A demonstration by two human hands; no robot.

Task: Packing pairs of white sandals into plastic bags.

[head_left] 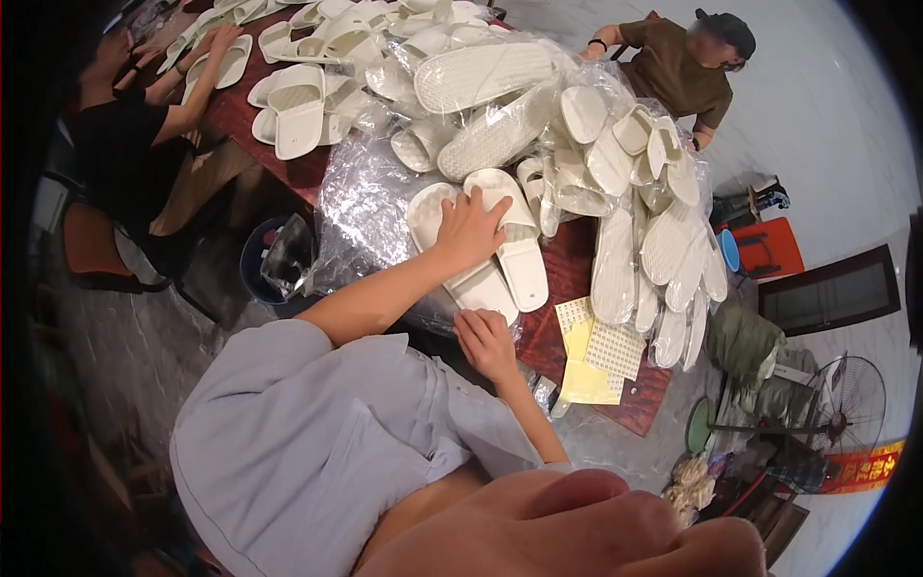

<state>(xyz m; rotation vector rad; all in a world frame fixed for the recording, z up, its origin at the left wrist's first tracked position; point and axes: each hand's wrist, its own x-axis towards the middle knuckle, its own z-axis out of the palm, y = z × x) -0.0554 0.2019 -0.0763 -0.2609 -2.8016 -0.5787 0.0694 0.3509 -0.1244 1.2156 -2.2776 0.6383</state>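
A person's left hand (471,226) lies flat, fingers spread, pressing a pair of white slippers (500,260) on the table (567,260). The right hand (486,341), loosely curled and holding nothing, rests just below them. Keeping the pair aligned would help.

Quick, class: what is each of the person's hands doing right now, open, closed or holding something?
Left hand: open, flat on the white slippers.
Right hand: fingers curled by the clear plastic; grip cannot be told.

A blurred hand (577,529) is cut off by the lower edge, its grip untellable.
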